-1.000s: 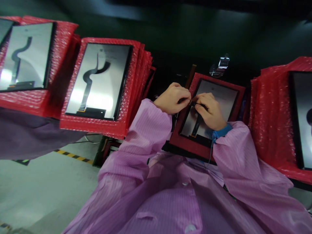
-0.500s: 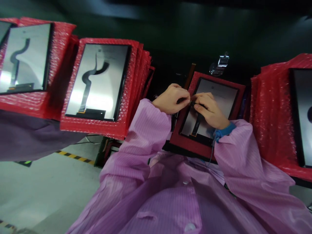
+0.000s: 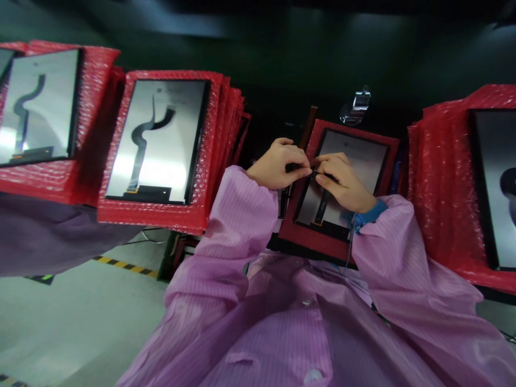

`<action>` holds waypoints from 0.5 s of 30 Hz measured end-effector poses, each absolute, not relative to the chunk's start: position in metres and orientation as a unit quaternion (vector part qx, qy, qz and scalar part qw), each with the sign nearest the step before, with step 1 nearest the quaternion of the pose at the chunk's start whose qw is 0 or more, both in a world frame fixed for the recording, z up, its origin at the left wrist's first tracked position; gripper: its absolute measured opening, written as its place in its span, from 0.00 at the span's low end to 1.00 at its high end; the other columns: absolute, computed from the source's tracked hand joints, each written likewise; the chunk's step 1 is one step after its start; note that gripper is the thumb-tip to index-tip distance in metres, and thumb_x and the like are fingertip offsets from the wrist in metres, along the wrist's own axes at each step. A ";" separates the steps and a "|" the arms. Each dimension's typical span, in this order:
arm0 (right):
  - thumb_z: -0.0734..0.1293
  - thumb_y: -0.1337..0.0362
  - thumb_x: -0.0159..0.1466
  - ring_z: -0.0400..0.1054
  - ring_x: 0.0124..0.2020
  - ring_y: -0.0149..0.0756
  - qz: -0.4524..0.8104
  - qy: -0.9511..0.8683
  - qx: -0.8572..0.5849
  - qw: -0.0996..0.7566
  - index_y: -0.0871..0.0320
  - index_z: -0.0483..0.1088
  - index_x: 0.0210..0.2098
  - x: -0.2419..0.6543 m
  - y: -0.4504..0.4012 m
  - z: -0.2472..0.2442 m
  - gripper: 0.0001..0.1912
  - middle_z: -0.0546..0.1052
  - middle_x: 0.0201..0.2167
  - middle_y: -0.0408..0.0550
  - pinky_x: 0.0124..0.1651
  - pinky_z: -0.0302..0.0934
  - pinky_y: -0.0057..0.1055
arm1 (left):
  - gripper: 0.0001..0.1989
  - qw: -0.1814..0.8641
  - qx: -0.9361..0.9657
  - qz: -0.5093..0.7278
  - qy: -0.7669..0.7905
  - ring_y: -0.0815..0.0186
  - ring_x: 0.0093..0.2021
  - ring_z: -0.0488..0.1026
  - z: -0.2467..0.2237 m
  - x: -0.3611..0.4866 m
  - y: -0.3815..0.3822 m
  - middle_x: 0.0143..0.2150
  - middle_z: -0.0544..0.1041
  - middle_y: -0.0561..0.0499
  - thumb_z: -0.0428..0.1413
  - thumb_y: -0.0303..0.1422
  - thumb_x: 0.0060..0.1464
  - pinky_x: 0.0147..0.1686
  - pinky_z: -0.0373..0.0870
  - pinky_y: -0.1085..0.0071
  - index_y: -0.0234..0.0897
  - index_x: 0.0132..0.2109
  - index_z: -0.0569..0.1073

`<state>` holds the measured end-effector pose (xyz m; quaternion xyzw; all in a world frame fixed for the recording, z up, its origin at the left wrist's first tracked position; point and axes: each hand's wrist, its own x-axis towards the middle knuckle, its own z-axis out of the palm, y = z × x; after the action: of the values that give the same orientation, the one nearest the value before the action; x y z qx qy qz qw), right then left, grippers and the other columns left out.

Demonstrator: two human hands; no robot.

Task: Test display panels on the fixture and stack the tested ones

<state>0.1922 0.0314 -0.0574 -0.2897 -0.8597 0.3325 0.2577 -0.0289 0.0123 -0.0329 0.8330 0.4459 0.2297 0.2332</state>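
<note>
A screen panel [image 3: 358,158] with a silvery back lies on a red pad [image 3: 296,236] in front of me. From its lower edge a dark flex cable [image 3: 322,206] rises toward my fingers. My right hand [image 3: 342,181] is over the panel, thumb and fingers pinched on the cable's upper end; a blue band circles that wrist. Just left of it, my left hand [image 3: 279,164] is closed, its thumb and fingertip pressed together at the same cable end. Whatever is between the left fingertips is too small to make out.
Stacks of red bubble wrap with screen panels stand at the left [image 3: 161,140], far left [image 3: 44,107] and right [image 3: 497,177]. A shiny metal object [image 3: 358,107] is behind the pad. At the left, a dark purple sleeve [image 3: 52,231] reaches in below the stacks.
The view has shifted slightly. Both hands remain together over the panel, and the cable end between them is now more covered by the fingers.
</note>
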 end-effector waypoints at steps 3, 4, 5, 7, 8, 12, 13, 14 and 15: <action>0.60 0.56 0.68 0.63 0.49 0.46 0.332 -0.858 -0.291 0.262 0.53 0.63 0.30 0.192 0.031 -0.057 0.12 0.76 0.46 0.49 0.56 0.54 0.49 | 0.08 0.238 0.830 0.238 0.445 0.65 0.40 0.76 -0.030 -0.028 0.011 0.35 0.81 0.53 0.55 0.35 0.58 0.64 0.55 0.54 0.39 0.35 0.77; 0.60 0.57 0.68 0.63 0.49 0.46 0.333 -0.858 -0.292 0.263 0.53 0.63 0.30 0.192 0.030 -0.057 0.11 0.76 0.47 0.49 0.56 0.54 0.49 | 0.08 0.240 0.828 0.242 0.445 0.65 0.40 0.76 -0.029 -0.028 0.011 0.35 0.80 0.53 0.55 0.35 0.58 0.65 0.55 0.54 0.39 0.35 0.77; 0.60 0.57 0.68 0.64 0.49 0.46 0.332 -0.858 -0.292 0.262 0.52 0.63 0.30 0.192 0.030 -0.056 0.11 0.76 0.47 0.49 0.56 0.54 0.49 | 0.08 0.241 0.827 0.245 0.445 0.65 0.39 0.76 -0.029 -0.027 0.010 0.35 0.80 0.53 0.54 0.35 0.58 0.65 0.55 0.53 0.39 0.35 0.76; 0.60 0.57 0.68 0.64 0.49 0.46 0.332 -0.858 -0.292 0.260 0.52 0.64 0.30 0.191 0.029 -0.055 0.10 0.76 0.47 0.49 0.56 0.54 0.49 | 0.07 0.236 0.825 0.251 0.448 0.65 0.38 0.75 -0.030 -0.025 0.010 0.33 0.79 0.53 0.55 0.35 0.56 0.65 0.54 0.53 0.39 0.33 0.75; 0.61 0.58 0.68 0.64 0.49 0.46 0.332 -0.859 -0.292 0.258 0.52 0.64 0.30 0.191 0.028 -0.055 0.10 0.76 0.47 0.49 0.56 0.54 0.49 | 0.07 0.231 0.825 0.254 0.450 0.65 0.37 0.75 -0.032 -0.024 0.010 0.32 0.79 0.53 0.55 0.35 0.55 0.66 0.53 0.52 0.39 0.32 0.75; 0.61 0.59 0.67 0.64 0.50 0.47 0.327 -0.860 -0.293 0.261 0.52 0.64 0.31 0.189 0.026 -0.054 0.09 0.76 0.46 0.50 0.56 0.56 0.50 | 0.05 0.212 0.829 0.252 0.452 0.66 0.35 0.73 -0.036 -0.022 0.014 0.29 0.76 0.56 0.57 0.35 0.52 0.66 0.52 0.50 0.40 0.30 0.72; 0.61 0.59 0.68 0.64 0.50 0.47 0.325 -0.859 -0.294 0.264 0.53 0.64 0.31 0.188 0.026 -0.053 0.09 0.77 0.46 0.50 0.56 0.56 0.49 | 0.05 0.204 0.830 0.256 0.451 0.66 0.35 0.73 -0.035 -0.022 0.014 0.29 0.75 0.56 0.57 0.34 0.53 0.66 0.52 0.50 0.40 0.30 0.71; 0.61 0.59 0.68 0.65 0.50 0.46 0.323 -0.859 -0.295 0.267 0.53 0.64 0.31 0.188 0.026 -0.053 0.09 0.77 0.46 0.50 0.56 0.56 0.49 | 0.06 0.192 0.830 0.267 0.450 0.65 0.36 0.73 -0.033 -0.022 0.014 0.30 0.76 0.55 0.56 0.35 0.54 0.66 0.53 0.49 0.40 0.31 0.71; 0.61 0.59 0.68 0.65 0.49 0.46 0.322 -0.857 -0.296 0.270 0.53 0.64 0.31 0.188 0.026 -0.052 0.09 0.77 0.45 0.50 0.56 0.57 0.48 | 0.06 0.175 0.827 0.285 0.452 0.64 0.38 0.73 -0.030 -0.023 0.012 0.32 0.76 0.54 0.56 0.36 0.56 0.65 0.55 0.49 0.40 0.32 0.72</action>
<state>0.1877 0.0257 -0.0523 -0.2963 -0.8574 0.3223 0.2704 -0.0229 0.0122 -0.0300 0.8269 0.4519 0.2852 0.1752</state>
